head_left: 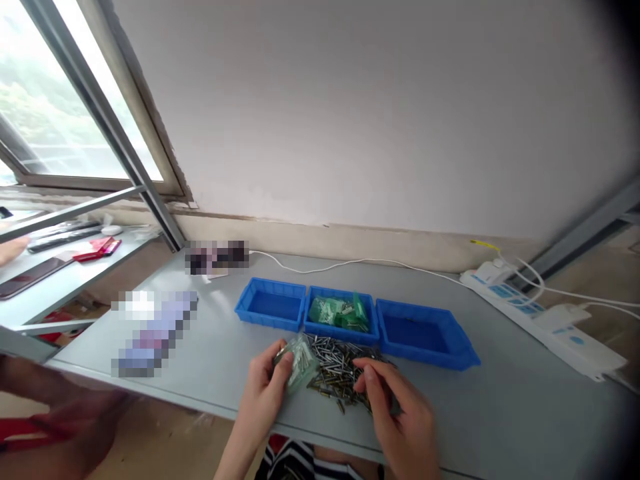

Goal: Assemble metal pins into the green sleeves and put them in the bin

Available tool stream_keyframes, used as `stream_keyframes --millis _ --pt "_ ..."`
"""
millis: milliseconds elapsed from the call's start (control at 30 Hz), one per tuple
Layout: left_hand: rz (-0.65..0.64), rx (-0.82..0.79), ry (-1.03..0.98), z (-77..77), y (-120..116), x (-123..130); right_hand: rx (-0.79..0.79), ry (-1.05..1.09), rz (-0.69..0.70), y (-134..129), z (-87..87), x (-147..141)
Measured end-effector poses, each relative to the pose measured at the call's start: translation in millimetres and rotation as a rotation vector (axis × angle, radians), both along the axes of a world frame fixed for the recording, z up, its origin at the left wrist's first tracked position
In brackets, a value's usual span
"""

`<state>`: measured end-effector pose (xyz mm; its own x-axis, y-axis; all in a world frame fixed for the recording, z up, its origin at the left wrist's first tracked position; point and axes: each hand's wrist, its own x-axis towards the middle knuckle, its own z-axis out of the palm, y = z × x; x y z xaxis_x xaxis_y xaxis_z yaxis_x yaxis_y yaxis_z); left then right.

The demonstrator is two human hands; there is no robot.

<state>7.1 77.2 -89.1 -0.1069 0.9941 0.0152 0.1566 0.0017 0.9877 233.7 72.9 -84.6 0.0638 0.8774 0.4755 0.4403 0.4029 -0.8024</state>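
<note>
My left hand (270, 377) is closed around a small clear greenish plastic bag (303, 363) with metal pieces inside. A loose pile of thin metal pins (336, 363), silver and brass-coloured, lies on the table just right of the bag. Over the right side of that pile is my right hand (397, 403), fingers curled and thumb close to the fingertips; what they hold, if anything, is too small to make out. Behind the pile, a blue middle tray (340, 332) contains several filled greenish bags (343, 312).
A blue left tray (270, 325) and a blue right tray (425, 357) flank the middle one. A white power strip (540, 320) with cables lies at the right. Blurred-out items (157, 333) lie at the left. A person's hand (13, 250) shows at the neighbouring table.
</note>
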Motion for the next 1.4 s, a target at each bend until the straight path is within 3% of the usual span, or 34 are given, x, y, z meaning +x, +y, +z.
stream_keyframes --millis 500,1033,1400 --pt "-0.010 0.198 0.046 -1.0 -1.9 1.0 -0.050 -0.005 -0.032 2.1 -1.5 0.8" --pt "-0.013 0.198 0.031 -2.8 1.2 0.4 -0.059 0.022 0.004 1.2 -2.3 -1.0" --pt "-0.018 0.189 -0.061 5.8 -2.3 1.3 -0.010 0.008 -0.008 3.0 2.4 0.2"
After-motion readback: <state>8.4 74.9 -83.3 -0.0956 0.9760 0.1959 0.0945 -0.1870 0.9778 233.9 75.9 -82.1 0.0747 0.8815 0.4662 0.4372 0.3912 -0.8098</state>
